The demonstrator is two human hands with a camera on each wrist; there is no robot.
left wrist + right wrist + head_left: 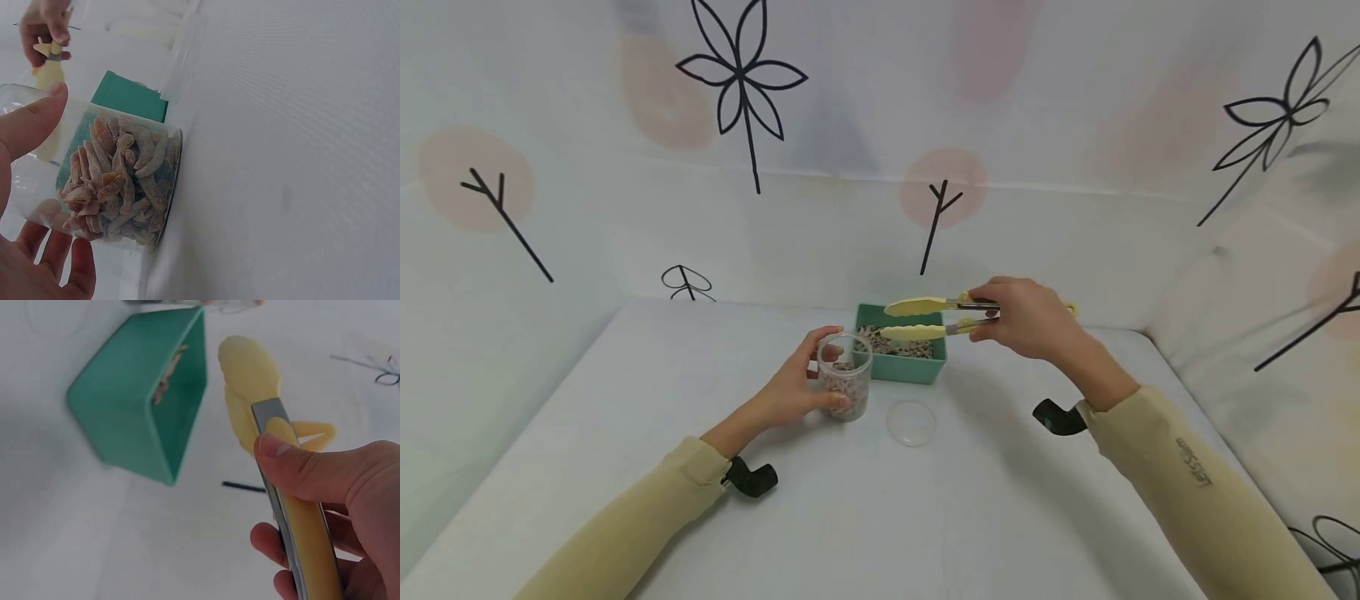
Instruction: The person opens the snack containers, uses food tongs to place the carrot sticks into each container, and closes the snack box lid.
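Green tub (901,369), parked far side
Yellow tongs (946,304) are held above it, fingers of the right hand (1028,318) clamped on; clear jar (845,390), just left, is gripped by the left hand (797,385), fingers curled round. Lid (912,422) is spotted nearer.

The person wears long sleeves in a pale khaki yellow. The left sleeve (632,521) looks plain along its visible length and ends in a lightly creased cuff (706,460). The right sleeve (1180,508) carries small dark lettering (1193,462) along the forearm, too small to read surely. Beside each wrist a stubby black fitting juts out, bent like a pipe elbow: the left fitting (756,478) by its cuff, the right fitting (1058,417) at the sleeve's edge. Beyond the fabric, the left grip (801,385) and right grip (1026,321) are bare.
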